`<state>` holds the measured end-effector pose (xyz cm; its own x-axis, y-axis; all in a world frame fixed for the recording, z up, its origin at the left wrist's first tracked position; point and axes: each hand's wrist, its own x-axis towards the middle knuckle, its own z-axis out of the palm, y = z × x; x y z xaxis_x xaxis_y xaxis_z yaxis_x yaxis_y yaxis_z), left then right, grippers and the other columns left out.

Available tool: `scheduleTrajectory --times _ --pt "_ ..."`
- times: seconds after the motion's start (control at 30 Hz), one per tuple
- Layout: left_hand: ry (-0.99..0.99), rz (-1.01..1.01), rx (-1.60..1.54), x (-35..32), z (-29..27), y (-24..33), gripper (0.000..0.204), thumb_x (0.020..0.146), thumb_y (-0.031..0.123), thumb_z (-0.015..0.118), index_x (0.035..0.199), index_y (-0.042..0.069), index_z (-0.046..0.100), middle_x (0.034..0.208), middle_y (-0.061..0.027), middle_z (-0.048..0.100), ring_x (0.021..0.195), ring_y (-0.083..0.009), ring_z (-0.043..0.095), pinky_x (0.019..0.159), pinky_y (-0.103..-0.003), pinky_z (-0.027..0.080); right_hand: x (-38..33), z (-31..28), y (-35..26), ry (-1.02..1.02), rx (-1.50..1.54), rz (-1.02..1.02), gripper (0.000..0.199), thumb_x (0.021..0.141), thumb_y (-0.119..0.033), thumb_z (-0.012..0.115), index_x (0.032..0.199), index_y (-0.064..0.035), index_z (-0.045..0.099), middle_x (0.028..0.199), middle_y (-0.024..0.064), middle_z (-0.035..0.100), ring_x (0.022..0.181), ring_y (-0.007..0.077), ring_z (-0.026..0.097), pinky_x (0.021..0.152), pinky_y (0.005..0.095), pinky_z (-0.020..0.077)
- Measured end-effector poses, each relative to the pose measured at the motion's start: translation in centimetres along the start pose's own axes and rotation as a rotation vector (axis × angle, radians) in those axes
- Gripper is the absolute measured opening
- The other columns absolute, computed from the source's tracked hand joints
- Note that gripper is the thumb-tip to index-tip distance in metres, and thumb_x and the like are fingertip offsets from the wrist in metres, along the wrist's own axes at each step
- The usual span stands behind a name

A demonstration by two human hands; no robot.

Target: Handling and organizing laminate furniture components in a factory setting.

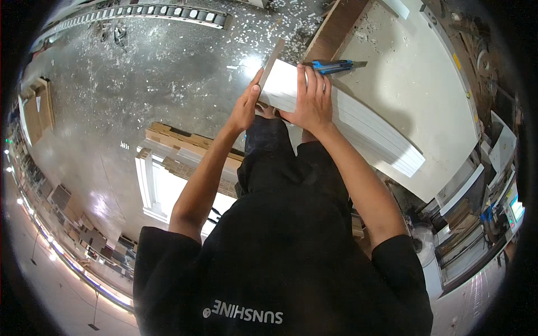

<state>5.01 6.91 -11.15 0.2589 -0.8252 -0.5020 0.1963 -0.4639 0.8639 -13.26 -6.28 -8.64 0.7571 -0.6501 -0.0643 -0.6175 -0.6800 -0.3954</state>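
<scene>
I watch the work from above through the head camera. The right hand [312,106] grips across a stack of long white boards [372,127], its fingers stretched over the upper face, their tips by the far edge, and its thumb towards the near edge. The left hand [244,109] touches a thin brownish strip [273,61] that stands across the left end of the stack; I can't tell from here whether that hand is closed around the strip or only pressing on it.

The stack runs down to the right and rests on an off-white tabletop [437,78], with its left end in front of the person's dark trousers [269,134]. Just beyond the right fingertips I see a blue utility knife [332,66], blade out and pointing right. A brown board [337,28] lies along the tabletop's upper left side.

To the left I have a grey concrete floor [112,101], strewn with white scraps [291,25] near the top. Flat brown cardboard [188,136] lies beside the left forearm, next to a white frame [147,182].
</scene>
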Motion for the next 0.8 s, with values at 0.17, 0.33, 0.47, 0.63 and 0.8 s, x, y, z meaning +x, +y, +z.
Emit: scheduleTrajectory --times 0.17,0.33,0.47,0.63,0.8 --pt "-0.067 -0.038 0.018 0.4 -0.8 -0.6 0.066 0.119 0.046 0.028 0.172 0.007 0.026 0.169 -0.0170 0.041 0.144 -0.0256 0.051 0.118 -0.035 0.041 0.2 0.0 -0.3 0.011 0.018 0.011 0.121 0.065 -0.049 0.089 0.160 0.0029 0.036 0.151 0.0222 0.047 0.140 0.0409 0.046 0.121 0.0561 0.0316" --pt "-0.074 -0.061 0.016 0.4 -0.4 -0.8 0.064 0.120 0.043 0.026 0.171 0.004 0.027 0.175 -0.0174 0.032 0.157 -0.0265 0.035 0.123 -0.035 0.033 -0.2 0.2 -0.2 0.026 0.030 0.013 0.123 0.062 -0.046 0.091 0.161 0.0018 0.035 0.152 0.0213 0.046 0.141 0.0405 0.045 0.121 0.0566 0.0312" --pt "-0.095 -0.133 -0.022 0.3 -0.3 -0.7 0.066 0.120 0.044 0.025 0.171 0.004 0.026 0.172 -0.0163 0.037 0.143 -0.0255 0.049 0.110 -0.034 0.046 -0.3 0.3 0.0 0.033 0.011 0.016 0.124 0.063 -0.048 0.091 0.162 0.0006 0.034 0.151 0.0209 0.046 0.140 0.0402 0.045 0.121 0.0570 0.0311" --pt "-0.109 -0.039 0.049 0.6 -0.6 -1.1 0.068 0.119 0.048 0.024 0.173 0.006 0.021 0.167 -0.0145 0.042 0.125 -0.0219 0.057 0.095 -0.032 0.053 -0.1 0.2 -0.2 0.044 0.033 0.015 0.126 0.063 -0.049 0.091 0.163 -0.0010 0.032 0.152 0.0207 0.045 0.141 0.0406 0.044 0.121 0.0576 0.0309" --pt "-0.108 -0.025 0.028 0.5 -0.3 -0.7 0.072 0.117 0.057 0.027 0.173 0.012 0.023 0.156 -0.0144 0.049 0.119 -0.0214 0.063 0.089 -0.035 0.060 -0.1 0.1 -0.2 -0.021 -0.002 0.046 0.126 0.063 -0.053 0.091 0.162 -0.0014 0.033 0.154 0.0189 0.044 0.144 0.0381 0.043 0.123 0.0560 0.0304"
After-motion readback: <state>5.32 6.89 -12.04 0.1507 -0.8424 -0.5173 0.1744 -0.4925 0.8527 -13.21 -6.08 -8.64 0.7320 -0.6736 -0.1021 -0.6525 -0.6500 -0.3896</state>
